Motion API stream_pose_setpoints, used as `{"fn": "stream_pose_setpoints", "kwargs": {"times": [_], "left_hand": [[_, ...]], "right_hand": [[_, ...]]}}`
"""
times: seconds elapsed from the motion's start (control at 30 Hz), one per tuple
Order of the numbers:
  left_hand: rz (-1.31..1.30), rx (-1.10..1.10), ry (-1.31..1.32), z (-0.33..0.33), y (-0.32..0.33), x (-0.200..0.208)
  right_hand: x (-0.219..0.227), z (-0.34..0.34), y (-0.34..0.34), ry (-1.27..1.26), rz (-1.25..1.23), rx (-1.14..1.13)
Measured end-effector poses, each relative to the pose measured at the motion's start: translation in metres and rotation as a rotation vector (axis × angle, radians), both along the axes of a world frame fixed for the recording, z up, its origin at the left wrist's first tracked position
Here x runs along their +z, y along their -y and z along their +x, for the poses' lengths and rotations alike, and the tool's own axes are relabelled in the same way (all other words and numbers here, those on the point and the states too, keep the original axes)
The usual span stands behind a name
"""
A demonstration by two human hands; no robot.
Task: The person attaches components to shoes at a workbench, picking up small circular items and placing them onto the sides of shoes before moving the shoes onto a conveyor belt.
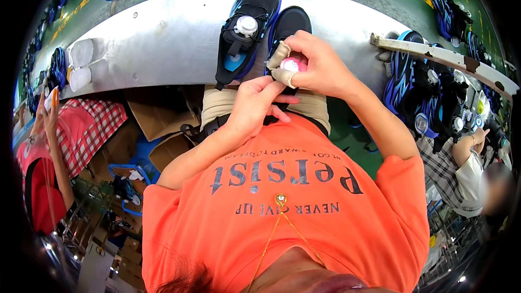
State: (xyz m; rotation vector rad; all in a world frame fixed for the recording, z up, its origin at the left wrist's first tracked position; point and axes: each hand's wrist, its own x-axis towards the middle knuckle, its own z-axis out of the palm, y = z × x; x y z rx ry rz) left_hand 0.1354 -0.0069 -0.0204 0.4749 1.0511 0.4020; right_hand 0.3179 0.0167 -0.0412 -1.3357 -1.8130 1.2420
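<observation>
My right hand [320, 68] wears beige cloth covers on the thumb and a finger. It is closed around a small round pink-and-white piece [291, 64], whose exact kind I cannot make out. Just below it, my left hand [252, 103] has thumb and forefinger pressed together; whatever they pinch is hidden. In front of me stands a black sneaker [255, 5] with a blue-purple sole and a white round tag [246, 26] on its laces. The second sneaker [293, 21] stands beside it, its heel part covered by my right hand.
The sneakers stand on a curved metal bench [168, 32]. Stacked clear-white cups [81, 59] sit at its left end; a worn white metal bar [445, 54] crosses the right. More sneakers [412, 87] crowd the right side. Co-workers' hands [51, 106] show at both sides. Cardboard boxes [157, 111] lie below.
</observation>
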Motion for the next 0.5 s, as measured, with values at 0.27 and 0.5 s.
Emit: {"fn": "stream_pose_setpoints", "kwargs": {"times": [0.27,0.5], "left_hand": [[-0.006,0.017,0.047,-0.006,0.005,-0.006],[0.004,-0.002,0.051,-0.005,0.005,-0.003]], "right_hand": [[0.004,0.015,-0.001,-0.145,-0.06,0.14],[0.025,0.01,0.007,-0.067,-0.14,-0.033]]}}
